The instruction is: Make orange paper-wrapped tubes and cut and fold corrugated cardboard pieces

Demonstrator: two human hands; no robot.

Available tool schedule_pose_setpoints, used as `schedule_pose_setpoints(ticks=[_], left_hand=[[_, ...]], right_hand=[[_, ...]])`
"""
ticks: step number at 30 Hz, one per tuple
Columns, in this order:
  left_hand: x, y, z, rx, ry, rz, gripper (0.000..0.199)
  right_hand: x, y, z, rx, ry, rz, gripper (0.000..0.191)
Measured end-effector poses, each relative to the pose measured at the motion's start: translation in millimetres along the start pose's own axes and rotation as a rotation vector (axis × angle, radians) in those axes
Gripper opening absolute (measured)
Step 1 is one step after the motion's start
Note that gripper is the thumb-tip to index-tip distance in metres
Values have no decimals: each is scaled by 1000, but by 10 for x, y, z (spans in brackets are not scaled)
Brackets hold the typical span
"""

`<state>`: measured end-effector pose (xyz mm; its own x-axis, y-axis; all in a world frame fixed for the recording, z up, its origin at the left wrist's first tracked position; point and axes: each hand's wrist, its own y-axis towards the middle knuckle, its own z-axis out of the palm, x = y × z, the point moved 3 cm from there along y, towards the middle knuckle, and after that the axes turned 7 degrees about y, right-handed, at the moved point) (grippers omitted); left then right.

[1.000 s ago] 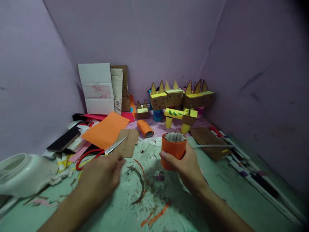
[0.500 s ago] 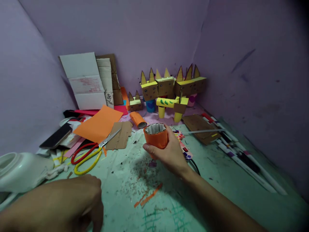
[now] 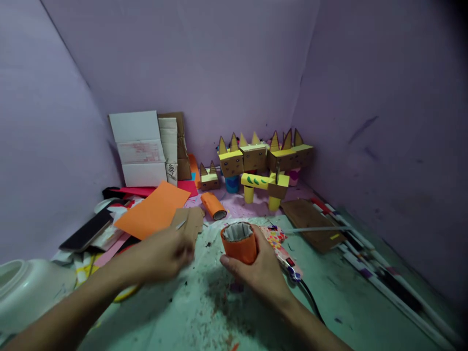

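Observation:
My right hand (image 3: pixel 261 273) is closed around a short orange cardboard tube (image 3: pixel 239 248), its open grey-white end tilted up. My left hand (image 3: pixel 175 256) hovers over the scissors, to the left of the tube; motion smears its fingers, so their pose is unclear. Of the scissors, a blade tip (image 3: pixel 180 224) shows above that hand and a yellow handle (image 3: pixel 126 293) below my wrist. Brown cardboard (image 3: pixel 190 223) lies just beyond the hand, and a second orange tube (image 3: pixel 213 206) rests on its side farther back.
An orange paper sheet (image 3: pixel 155 209) and folded cardboard (image 3: pixel 141 146) are at back left. Cardboard animal figures (image 3: pixel 256 161) stand against the wall. A glue gun (image 3: pixel 288 263) with a cord lies to the right, near a brown board (image 3: pixel 310 226) and several markers (image 3: pixel 369 273). A white container (image 3: pixel 32 282) is at left.
My left hand has moved up and to the right, from the lower left to over the scissors. My right hand still holds the orange tube. The view has tilted upward.

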<state>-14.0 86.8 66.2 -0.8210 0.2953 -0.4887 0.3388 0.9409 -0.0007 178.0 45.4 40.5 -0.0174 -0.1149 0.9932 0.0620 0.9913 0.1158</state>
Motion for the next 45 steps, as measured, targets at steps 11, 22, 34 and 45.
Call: schedule_pose_setpoints(ticks=[11,22,34,45], left_hand=[[-54,1227,347,-324,-46,-406,73],[-135,46,65,-333,-585,-101,58],[-201,-470,668,-23,-626,33,35],[-161,-486,697,-20,-564,-19,30]], right_hand=[[-113,-13,95,75,-52,108,47],[35,47,-114,-12,50,-15,37],[-302,-281,-50,402,263,2,42],[-356,-250,-45,427,198,-86,50]])
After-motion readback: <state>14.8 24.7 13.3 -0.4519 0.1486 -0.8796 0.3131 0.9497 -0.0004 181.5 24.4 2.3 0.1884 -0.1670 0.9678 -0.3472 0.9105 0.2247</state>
